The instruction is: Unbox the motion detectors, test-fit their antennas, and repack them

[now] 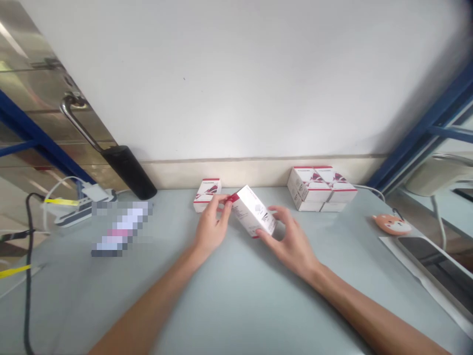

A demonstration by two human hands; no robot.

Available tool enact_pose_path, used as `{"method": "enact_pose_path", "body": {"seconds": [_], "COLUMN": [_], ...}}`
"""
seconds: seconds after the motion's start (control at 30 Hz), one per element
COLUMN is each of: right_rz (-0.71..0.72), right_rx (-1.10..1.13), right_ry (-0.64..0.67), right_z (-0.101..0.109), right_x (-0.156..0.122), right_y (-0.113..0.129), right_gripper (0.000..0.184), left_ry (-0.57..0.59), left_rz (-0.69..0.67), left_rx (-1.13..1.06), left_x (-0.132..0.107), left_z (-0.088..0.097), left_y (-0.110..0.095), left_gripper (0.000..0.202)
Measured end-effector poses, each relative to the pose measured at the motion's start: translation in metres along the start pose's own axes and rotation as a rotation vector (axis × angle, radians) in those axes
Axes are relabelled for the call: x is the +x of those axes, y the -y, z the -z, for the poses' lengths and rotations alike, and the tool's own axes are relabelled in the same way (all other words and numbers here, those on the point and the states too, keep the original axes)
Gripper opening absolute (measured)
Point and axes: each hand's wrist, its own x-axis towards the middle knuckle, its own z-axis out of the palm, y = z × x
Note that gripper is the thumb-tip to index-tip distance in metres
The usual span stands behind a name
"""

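Head view: left hand (210, 227), right hand (291, 241) edge-grip carton (253, 211).

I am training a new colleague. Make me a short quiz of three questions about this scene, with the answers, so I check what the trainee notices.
1. True or false: the left hand and the right hand both touch the white carton.
2. Multiple choice: what lies on the table to the right of the stacked cartons? A: an orange fox-faced object; B: a stapler; C: a coffee mug.
3. Fill the gap: the lone carton behind the hands is nearer the ___ hand.

Key: 1 true; 2 A; 3 left.
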Motion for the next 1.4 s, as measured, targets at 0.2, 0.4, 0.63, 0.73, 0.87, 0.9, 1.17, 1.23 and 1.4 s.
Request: {"method": "enact_pose_path", "body": {"seconds": [0.2,0.4,0.63,0.73,0.87,0.9,1.17,1.23,1.4], "right_rz": [0.231,0.588,0.660,0.580,0.503,0.492,0.496,0.506,0.615], "right_rx": [-0.225,-0.478,-0.373,-0.385,-0.365,-0.363,-0.344,-0.323,-0.270], "right_ry": [-0.312,-0.064,0.228,0.221,0.138,0.128,0.144,0.164,0.246], "right_z": [0.005,-0.005,-0.022,-0.048,-0.085,-0.091,-0.111,-0.109,-0.058], "right_x": [0.010,-0.005,0.018,0.055,0.091,0.095,0.102,0.103,0.088], "right_y": [-0.017,-0.006,-0.007,-0.005,0.008,0.011,0.025,0.027,0.030], "right_gripper": [0.037,0.032,0.033,0.035,0.040,0.039,0.033,0.037,0.053], "left_ry": [-0.031,-0.118,-0.051,-0.024,0.001,0.008,-0.022,-0.021,0.043], "left_rz": [0.037,0.153,0.274,0.284,0.270,0.264,0.250,0.247,0.223], "left_rx": [0.194,0.310,0.295,0.267,0.265,0.268,0.293,0.295,0.305], "left_x": [0.010,0.018,0.011,0.010,0.010,0.009,0.008,0.008,0.008], "left_z": [0.015,0.027,0.015,0.014,0.017,0.018,0.016,0.017,0.020], "left_y": [0.008,0.031,0.055,0.057,0.059,0.060,0.059,0.059,0.056], "left_gripper": [0.023,0.025,0.027,0.029,0.027,0.027,0.025,0.024,0.033]}}
